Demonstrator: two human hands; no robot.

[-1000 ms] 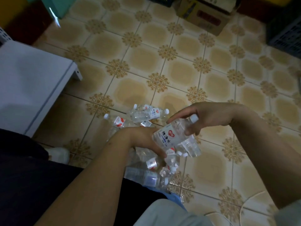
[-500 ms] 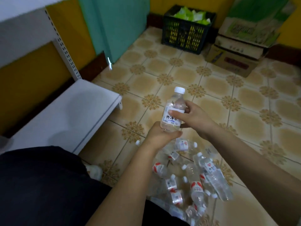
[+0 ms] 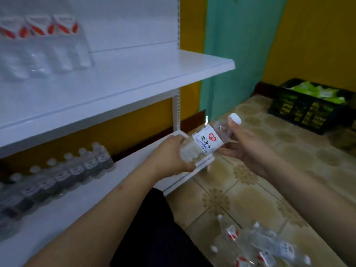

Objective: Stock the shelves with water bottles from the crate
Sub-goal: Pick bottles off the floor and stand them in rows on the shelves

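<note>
A small clear water bottle (image 3: 207,141) with a white cap and a white label lies tilted in the air between my hands, cap pointing up and right. My left hand (image 3: 169,157) grips its base, just above the front corner of the bottom shelf (image 3: 57,212). My right hand (image 3: 244,149) holds its neck end, thumb up against the cap. A row of bottles (image 3: 63,170) stands at the back of the bottom shelf. More bottles (image 3: 44,45) stand at the left of the upper shelf (image 3: 134,78). Loose bottles (image 3: 256,245) lie on the tiled floor at lower right.
A black plastic crate (image 3: 308,110) with green packets sits on the floor at the far right by the yellow wall. A teal panel (image 3: 240,51) stands behind the shelf's right end. My dark-clothed knee (image 3: 154,228) is between the shelf and the floor bottles.
My view has swung up and left from the floor pile to the shelves. Both hands have carried the bottle up from the pile toward the bottom shelf, and it now tilts instead of standing upright.
</note>
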